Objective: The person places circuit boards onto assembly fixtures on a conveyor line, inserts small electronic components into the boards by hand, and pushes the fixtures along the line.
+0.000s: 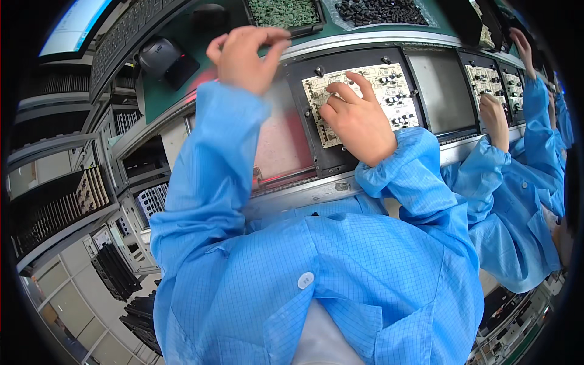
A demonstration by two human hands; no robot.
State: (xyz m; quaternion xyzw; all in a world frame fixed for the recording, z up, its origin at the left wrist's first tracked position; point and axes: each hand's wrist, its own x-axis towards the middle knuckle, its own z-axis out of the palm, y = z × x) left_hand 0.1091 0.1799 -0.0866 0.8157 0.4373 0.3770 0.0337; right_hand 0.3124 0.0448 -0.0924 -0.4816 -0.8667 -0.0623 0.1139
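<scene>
My left hand (248, 59) is raised beyond the conveyor's far rail, slightly blurred, just below a black tray of small green parts (286, 13). Its thumb and index finger come together at the tips; anything between them is too small to make out. Over the left part of a pale circuit board (398, 79) my right hand (360, 121) is bent, fingertips down close to the surface. Whatever its fingers hold, if anything, is hidden. Several black components stand on the board, which lies in a black carrier frame (298, 91) with knobs around it.
A bag of small black parts (380, 12) lies behind the rail. At the left are a barcode scanner (161, 56), a keyboard (125, 39) and a rack of boards (91, 188). To my right, a co-worker's hand (494, 118) is at another circuit board (485, 82).
</scene>
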